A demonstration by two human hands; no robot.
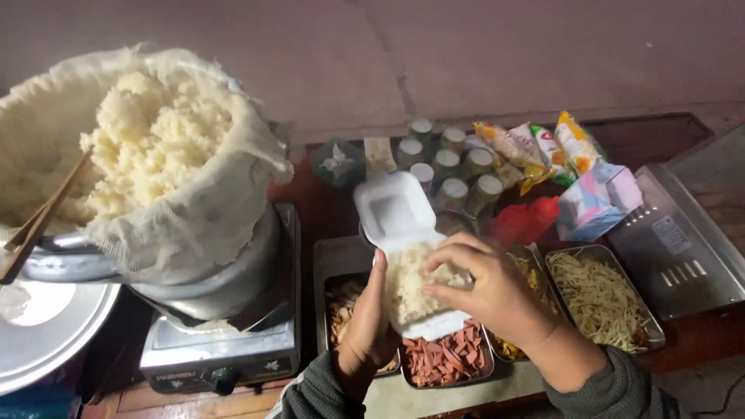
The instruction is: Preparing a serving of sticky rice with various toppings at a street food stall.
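Observation:
My left hand [371, 326] holds a white foam clamshell box [397, 213] from its left side, lid tipped up and away. The box's lower half is filled with white sticky rice [407, 285]. My right hand [487, 289] rests on the rice with its fingers curled, pressing at the right of the heap. Both hands hover over metal trays: one with chopped pink sausage [446, 361] right below the box, one with brownish shreds [341, 306] under my left hand.
A big cloth-lined pot of sticky rice [147, 147] sits on a stove [233, 353] at left, with chopsticks [39, 221] stuck in and a metal lid [43, 334] below. A tray of pale shreds [601, 299], small cups [454, 182], packets [543, 147], a tissue box [594, 202].

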